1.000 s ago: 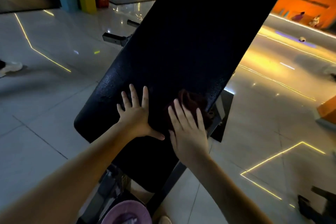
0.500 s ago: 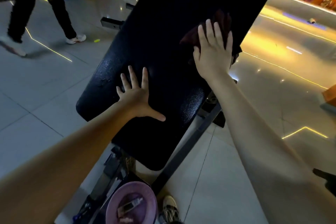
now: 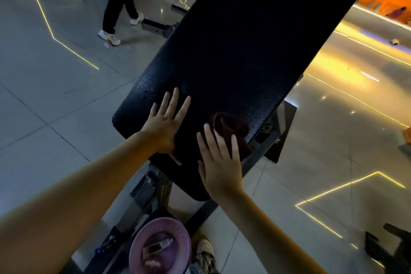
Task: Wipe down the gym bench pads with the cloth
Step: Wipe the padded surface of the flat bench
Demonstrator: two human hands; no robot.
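Pressing dark cloth (image 3: 232, 125) under right hand (image 3: 220, 162), fingers straight, at near right edge of bench pad (image 3: 244, 51). Bracing beside with left hand (image 3: 165, 127), spread flat. Probably sweeping far-right next, along pad's long axis.

The bench pad (image 3: 233, 51) runs away from you toward the right. Your left hand (image 3: 164, 127) lies flat on its near end, by the left edge. Just to the right, your right hand (image 3: 220, 167) rests with straight fingers (image 3: 234, 147) on the cloth (image 3: 231, 125), which lies on the pad near its right edge. The hands are near but apart. The bench frame (image 3: 142, 202) stands under the near end. Nearer you, a basin (image 3: 155, 221) holding small items sits beside the frame, with your shoe (image 3: 205, 253) just right of it. Another person (image 3: 120, 2) is on the floor (image 3: 55, 107) behind, left of the pad.
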